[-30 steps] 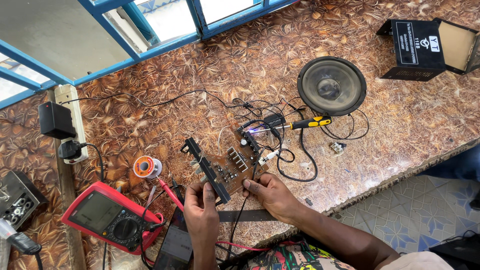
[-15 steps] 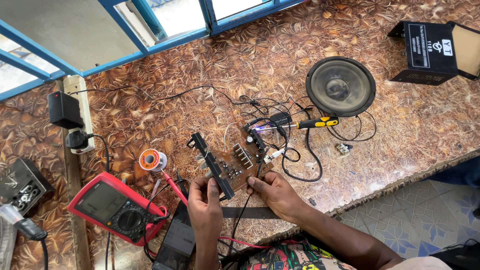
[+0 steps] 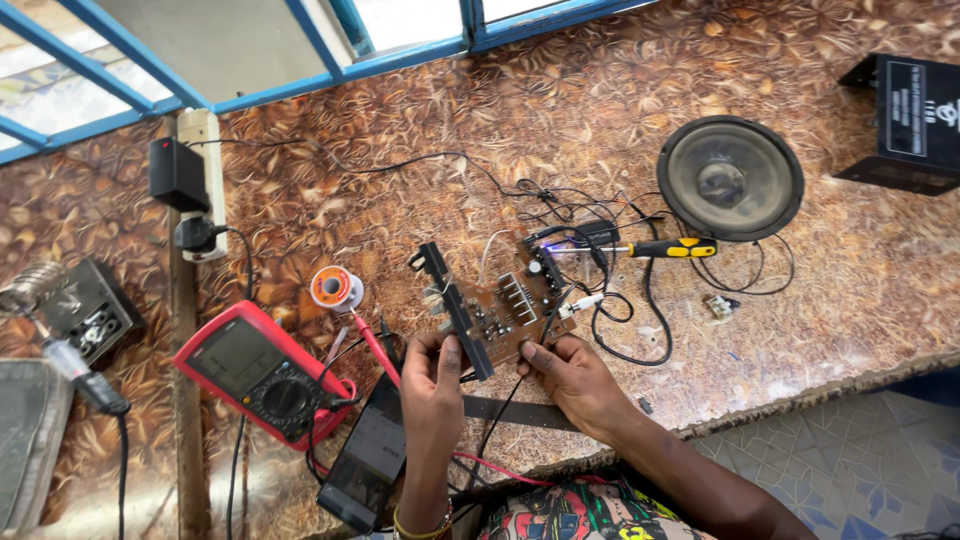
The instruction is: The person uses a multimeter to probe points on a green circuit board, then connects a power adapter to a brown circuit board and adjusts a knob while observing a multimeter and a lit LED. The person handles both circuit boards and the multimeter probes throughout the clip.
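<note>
So you've got the circuit board point(image 3: 510, 312) sitting near the front edge of the brown patterned table point(image 3: 400, 140), between the red multimeter point(image 3: 262, 372) on one side and the tangle of black wires point(image 3: 610, 300) on the other. Your left hand point(image 3: 432, 392) is pinched onto the black heatsink bar point(image 3: 455, 310) that runs along the board's left edge, thumb on top near its lower end. Your right hand point(image 3: 572, 378) has its fingertips closed narrowly on the board's near corner. So both hands are gripping it at the edges, not spread wide at all.

Handling-wise, I'd guess it's light and stiff, but fragile where it counts: the small upright parts, the solder joints and the thin leads running off it look like they'd snap or pull loose if you yank it. The heatsink bar and the bare edges look like the safest places to hold, which is pretty much where you are. The board's top is packed with components, so keep fingers off that.

Nearby: a solder spool point(image 3: 332, 288) just beyond the multimeter, a dark phone point(image 3: 368, 462) by your left wrist, a yellow-handled screwdriver point(image 3: 668, 248), and a round speaker point(image 3: 730, 178) further back.
</note>
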